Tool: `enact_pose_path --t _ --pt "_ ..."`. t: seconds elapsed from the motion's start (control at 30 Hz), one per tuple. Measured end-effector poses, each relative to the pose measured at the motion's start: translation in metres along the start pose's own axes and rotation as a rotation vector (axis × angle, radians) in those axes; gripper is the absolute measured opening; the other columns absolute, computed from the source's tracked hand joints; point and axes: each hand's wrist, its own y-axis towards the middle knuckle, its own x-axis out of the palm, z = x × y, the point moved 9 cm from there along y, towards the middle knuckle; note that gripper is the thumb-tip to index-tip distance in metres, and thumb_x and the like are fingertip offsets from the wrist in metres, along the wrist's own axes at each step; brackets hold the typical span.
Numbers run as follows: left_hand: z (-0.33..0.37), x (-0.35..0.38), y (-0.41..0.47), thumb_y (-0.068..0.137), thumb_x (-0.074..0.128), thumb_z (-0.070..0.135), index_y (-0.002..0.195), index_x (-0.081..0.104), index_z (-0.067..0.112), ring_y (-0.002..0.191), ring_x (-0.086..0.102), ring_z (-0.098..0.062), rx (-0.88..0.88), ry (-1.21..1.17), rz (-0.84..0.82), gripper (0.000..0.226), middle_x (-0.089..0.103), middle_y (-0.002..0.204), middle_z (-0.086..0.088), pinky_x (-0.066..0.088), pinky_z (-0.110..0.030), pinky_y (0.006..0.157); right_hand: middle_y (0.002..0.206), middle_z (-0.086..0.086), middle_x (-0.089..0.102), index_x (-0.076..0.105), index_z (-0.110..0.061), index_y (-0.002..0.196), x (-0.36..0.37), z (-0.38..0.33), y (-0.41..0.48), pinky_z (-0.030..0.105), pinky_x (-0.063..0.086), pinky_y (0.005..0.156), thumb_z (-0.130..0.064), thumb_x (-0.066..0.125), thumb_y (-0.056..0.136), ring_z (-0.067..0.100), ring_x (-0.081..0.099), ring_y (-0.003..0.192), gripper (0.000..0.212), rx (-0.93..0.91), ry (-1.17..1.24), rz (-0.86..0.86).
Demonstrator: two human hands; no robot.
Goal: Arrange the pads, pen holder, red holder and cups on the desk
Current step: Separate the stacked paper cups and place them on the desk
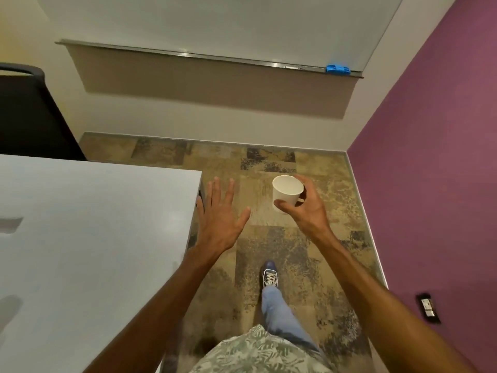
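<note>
My right hand [306,211] grips a white paper cup [286,189] by its side, upright, held out over the carpet to the right of the desk. The cup looks empty. My left hand [219,218] is flat with fingers spread and holds nothing; it hovers just beside the right edge of the grey desk [94,238]. The part of the desk in view is bare. No pads, pen holder or red holder are in sight.
A dark office chair [29,114] stands behind the desk at the far left. A whiteboard with a tray [209,56] and a blue eraser [338,69] hangs ahead. A purple wall [430,157] closes the right side. My foot [269,274] is on the patterned carpet.
</note>
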Motion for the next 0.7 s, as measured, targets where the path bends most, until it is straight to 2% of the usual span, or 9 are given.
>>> enact_pose_path --t 0.1,0.17,0.23,0.33,0.4,0.53,0.7 --pt "-0.003 -0.001 0.047 0.095 0.031 0.068 0.158 -0.003 0.032 0.153 -0.014 -0.025 -0.039 0.022 0.026 0.081 -0.013 0.166 -0.004 -0.015 -0.046 0.117 0.123 -0.007 0.060 0.049 -0.024 0.134 0.011 -0.001 0.058 0.028 0.056 0.085 -0.019 0.086 0.073 0.013 0.059 0.109 0.072 -0.037 0.009 -0.048" --pt "-0.004 -0.003 0.086 0.094 0.028 0.069 0.158 -0.004 0.031 0.153 -0.015 -0.023 -0.064 0.016 0.045 0.081 -0.014 0.166 -0.004 -0.013 -0.047 0.118 0.116 -0.021 0.057 0.048 -0.025 0.134 0.018 -0.003 0.104 0.022 0.053 0.083 -0.018 0.086 0.074 0.006 0.058 0.106 0.072 -0.065 0.024 -0.080" --pt "-0.003 -0.008 0.126 0.094 0.027 0.069 0.158 -0.005 0.032 0.152 -0.017 -0.021 -0.092 -0.001 0.072 0.081 -0.016 0.166 -0.003 -0.009 -0.050 0.121 0.111 -0.033 0.053 0.046 -0.035 0.132 0.026 -0.005 0.150 0.019 0.051 0.081 -0.020 0.086 0.073 -0.001 0.057 0.103 0.072 -0.081 0.035 -0.124" --pt "-0.003 -0.019 0.182 0.095 0.031 0.067 0.158 -0.004 0.034 0.152 -0.017 -0.019 -0.146 -0.036 0.130 0.080 -0.015 0.166 -0.002 -0.004 -0.050 0.123 0.109 -0.040 0.055 0.043 -0.051 0.125 0.039 -0.011 0.214 0.017 0.047 0.079 -0.026 0.085 0.071 -0.012 0.054 0.104 0.073 -0.102 0.034 -0.192" --pt "-0.004 -0.023 0.217 0.095 0.033 0.067 0.158 -0.004 0.033 0.152 -0.018 -0.019 -0.180 -0.039 0.156 0.080 -0.015 0.166 -0.003 -0.006 -0.049 0.123 0.111 -0.041 0.055 0.042 -0.057 0.121 0.048 -0.015 0.253 0.018 0.047 0.079 -0.030 0.085 0.070 -0.012 0.054 0.104 0.072 -0.126 0.028 -0.226" --pt "-0.016 -0.028 0.273 0.095 0.036 0.065 0.158 -0.002 0.033 0.152 -0.017 -0.018 -0.250 -0.058 0.204 0.080 -0.012 0.166 -0.003 -0.007 -0.048 0.123 0.113 -0.040 0.055 0.044 -0.051 0.125 0.070 -0.020 0.322 0.029 0.052 0.085 -0.035 0.086 0.070 -0.008 0.055 0.105 0.071 -0.154 0.015 -0.301" --pt "-0.051 -0.037 0.322 0.095 0.033 0.068 0.158 -0.002 0.034 0.152 -0.018 -0.018 -0.368 -0.050 0.246 0.080 -0.013 0.166 -0.003 -0.003 -0.051 0.124 0.109 -0.042 0.054 0.040 -0.062 0.118 0.112 -0.031 0.394 0.026 0.052 0.084 -0.038 0.086 0.069 -0.009 0.056 0.104 0.071 -0.197 -0.011 -0.403"
